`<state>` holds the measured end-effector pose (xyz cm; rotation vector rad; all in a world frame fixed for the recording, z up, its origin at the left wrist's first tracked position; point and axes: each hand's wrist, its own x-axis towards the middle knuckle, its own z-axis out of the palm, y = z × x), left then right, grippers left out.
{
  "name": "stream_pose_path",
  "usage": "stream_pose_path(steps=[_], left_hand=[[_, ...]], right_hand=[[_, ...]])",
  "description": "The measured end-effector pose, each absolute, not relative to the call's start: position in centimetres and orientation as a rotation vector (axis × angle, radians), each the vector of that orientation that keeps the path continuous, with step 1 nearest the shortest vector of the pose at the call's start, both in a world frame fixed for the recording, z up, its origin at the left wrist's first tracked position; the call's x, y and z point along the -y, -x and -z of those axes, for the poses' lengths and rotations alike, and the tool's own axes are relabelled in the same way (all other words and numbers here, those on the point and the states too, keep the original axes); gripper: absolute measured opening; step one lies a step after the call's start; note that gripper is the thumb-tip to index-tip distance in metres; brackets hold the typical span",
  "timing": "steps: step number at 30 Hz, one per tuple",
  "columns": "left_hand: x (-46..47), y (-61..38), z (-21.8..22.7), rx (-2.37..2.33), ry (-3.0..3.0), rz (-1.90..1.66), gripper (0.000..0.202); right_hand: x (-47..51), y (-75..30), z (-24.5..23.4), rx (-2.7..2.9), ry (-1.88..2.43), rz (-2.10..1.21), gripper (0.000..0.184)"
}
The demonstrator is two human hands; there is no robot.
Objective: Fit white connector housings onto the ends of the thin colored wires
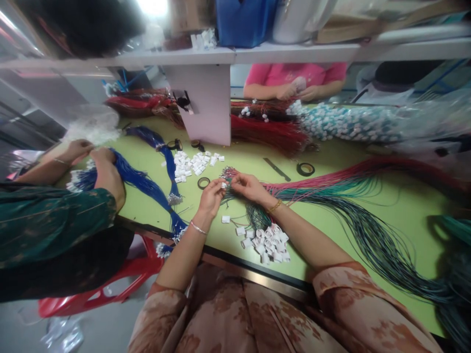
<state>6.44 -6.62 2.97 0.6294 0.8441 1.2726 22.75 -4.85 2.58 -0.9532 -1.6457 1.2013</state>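
Note:
My left hand [209, 200] pinches a small white plastic connector [223, 185] between thumb and fingers. Close beside it, the fingertips of my right hand [251, 188] are pressed together on a thin wire at the connector; the exact contact is too small to make out. Under and behind my right hand runs a long bundle of red-pink wires [324, 177], with green wires [340, 189] and dark wires [362, 226] alongside. Their metal-tipped ends [228, 172] lie just beyond my fingers. Nearer my body sits a heap of white connectors with wires [271, 244].
Rolls of black tape [305, 169] and a flat metal strip [276, 169] lie beyond my hands. Loose white connectors [195, 164] are to the left. A co-worker's hands [105, 156] handle blue wires [142, 179]. A white divider [206, 105] and shelf [294, 53] stand behind.

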Motion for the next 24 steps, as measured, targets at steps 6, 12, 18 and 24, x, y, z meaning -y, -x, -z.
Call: stream_pose_path(steps=[6,12,18,24], left_hand=[[6.6,-6.3,-2.6,-0.834,-0.637,-1.274,0.012],[6.7,-6.4,-2.7,-0.838,-0.644,-1.283,0.011],[6.8,-6.5,-2.8,-0.848,-0.661,-1.281,0.012],[7.0,-7.4,-2.1,-0.873,-0.717,-1.301,0.02]], right_hand=[[5.3,-22.8,-2.9,1.788,1.08,-0.932,0.011],[5.5,-22.9,-3.4,1.877,1.059,-0.85,0.009],[5.5,-22.8,-3.3,1.878,1.076,-0.781,0.008],[5.7,-22.3,-3.4,1.903,1.078,-0.729,0.012]])
